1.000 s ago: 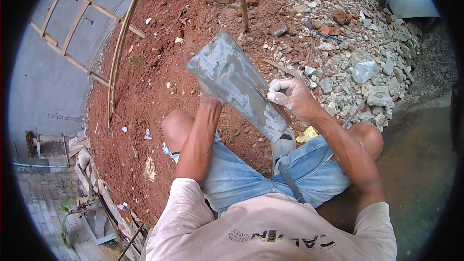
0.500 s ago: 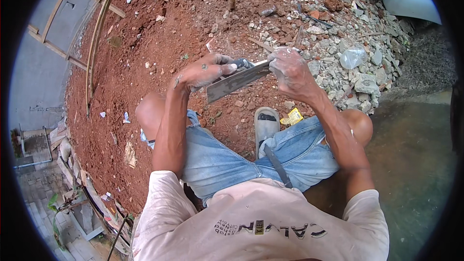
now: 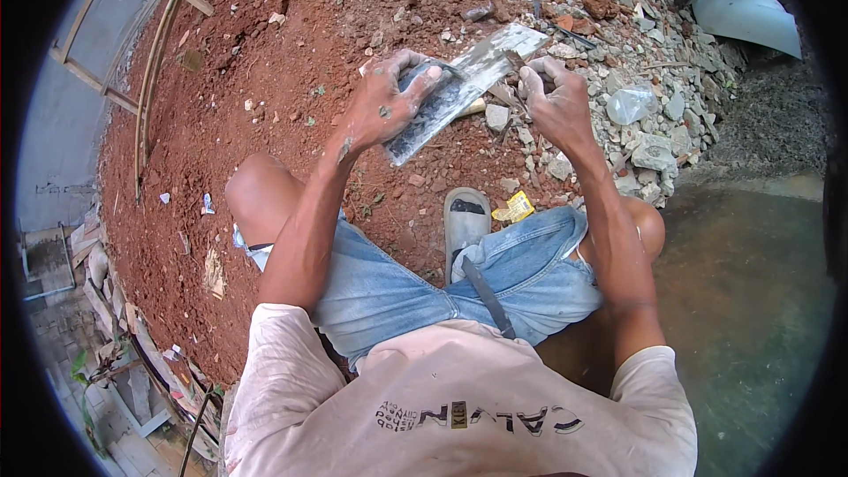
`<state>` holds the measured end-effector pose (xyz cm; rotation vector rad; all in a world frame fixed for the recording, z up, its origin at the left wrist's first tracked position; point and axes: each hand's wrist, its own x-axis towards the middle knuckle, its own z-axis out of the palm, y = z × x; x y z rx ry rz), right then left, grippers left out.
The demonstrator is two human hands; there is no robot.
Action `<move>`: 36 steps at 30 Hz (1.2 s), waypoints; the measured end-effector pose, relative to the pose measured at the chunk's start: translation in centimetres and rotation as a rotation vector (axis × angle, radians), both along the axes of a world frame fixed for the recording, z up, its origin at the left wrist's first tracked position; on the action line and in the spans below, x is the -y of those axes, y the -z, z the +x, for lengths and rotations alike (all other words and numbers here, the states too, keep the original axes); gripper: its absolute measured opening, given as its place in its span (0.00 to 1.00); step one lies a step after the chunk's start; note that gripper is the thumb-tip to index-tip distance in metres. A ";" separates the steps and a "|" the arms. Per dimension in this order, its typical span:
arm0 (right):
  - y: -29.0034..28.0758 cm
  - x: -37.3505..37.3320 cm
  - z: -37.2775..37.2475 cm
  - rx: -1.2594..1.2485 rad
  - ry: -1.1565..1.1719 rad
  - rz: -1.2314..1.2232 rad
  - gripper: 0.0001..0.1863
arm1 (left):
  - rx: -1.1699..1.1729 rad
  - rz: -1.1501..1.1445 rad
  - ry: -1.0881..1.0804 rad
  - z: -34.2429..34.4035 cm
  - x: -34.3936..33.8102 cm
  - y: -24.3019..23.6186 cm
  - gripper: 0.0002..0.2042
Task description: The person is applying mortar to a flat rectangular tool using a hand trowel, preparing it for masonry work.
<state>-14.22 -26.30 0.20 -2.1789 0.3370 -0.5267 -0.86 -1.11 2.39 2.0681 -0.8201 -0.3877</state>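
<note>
Trowel (image 3: 473, 86), flat and metal with grey-white smears, sits out in front of the knees over the soil, running on a slant from near-left to far-right. Left hand (image 3: 386, 104) is clamped on it from the left, thumb and fingers closed around the dark handle area. Right hand (image 3: 560, 103) is at the far-right end, fingers curled, thumb toward the plate. Small brown piece (image 3: 515, 59) sits at those fingertips, over the plate; too small and blurry to tell if it's pinched or just near. Both hands caked with pale residue.

Below: grey slipper (image 3: 466, 228) on a foot, yellow wrapper (image 3: 514, 208) just beside it, blue jeans (image 3: 397, 278) around the bent legs. Red soil (image 3: 291, 115) ahead and left, rubble (image 3: 655, 155) to the right with a clear plastic bag (image 3: 632, 104) on it. Further out: bamboo poles (image 3: 160, 71) and wooden frame (image 3: 81, 71) at upper left, wet floor (image 3: 742, 283) at right.
</note>
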 end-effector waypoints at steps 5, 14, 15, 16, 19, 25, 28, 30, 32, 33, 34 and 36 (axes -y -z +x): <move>0.2 -3.3 -0.7 0.166 -0.125 -0.064 0.06 | -0.022 -0.059 -0.066 -0.7 1.6 0.8 0.25; 0.5 -7.8 -2.6 -0.123 -0.656 -0.233 0.07 | -0.159 -0.360 -0.296 2.7 0.3 2.6 0.19; 1.4 -6.8 -2.3 -0.167 -0.630 -0.213 0.10 | -0.119 -0.363 -0.317 2.7 0.6 1.6 0.18; 2.2 -5.8 -1.9 -0.178 -0.627 -0.215 0.10 | -0.130 -0.366 -0.315 3.1 0.4 1.3 0.18; 5.4 -3.9 0.1 -0.586 -0.596 -0.381 0.06 | -0.320 -0.430 -0.447 4.8 -1.8 0.6 0.15; 14.4 -4.3 5.9 -0.721 -0.542 -0.618 0.21 | -0.446 -0.662 -0.543 6.5 -3.9 0.1 0.13; 21.1 -3.7 6.7 -0.376 -0.398 -0.672 0.28 | -0.539 -0.728 -0.510 5.9 -2.4 -0.5 0.14; 21.4 -5.9 6.5 -0.471 -0.444 -0.662 0.33 | -0.576 -0.759 -0.415 5.9 -3.7 -0.4 0.15; 22.0 -7.0 5.9 -0.516 -0.414 -0.839 0.31 | -0.548 -0.714 -0.420 5.4 -4.5 -1.4 0.17; 21.1 -7.9 5.2 -0.548 -0.479 -0.850 0.28 | -0.537 -0.730 -0.449 4.6 -4.8 -2.4 0.19; 20.7 -8.5 4.6 -0.558 -0.467 -0.853 0.28 | -0.528 -0.746 -0.475 4.4 -5.1 -2.8 0.21; 19.3 -8.9 3.9 -0.482 -0.493 -0.752 0.25 | -0.582 -0.737 -0.425 6.2 -6.7 -1.9 0.22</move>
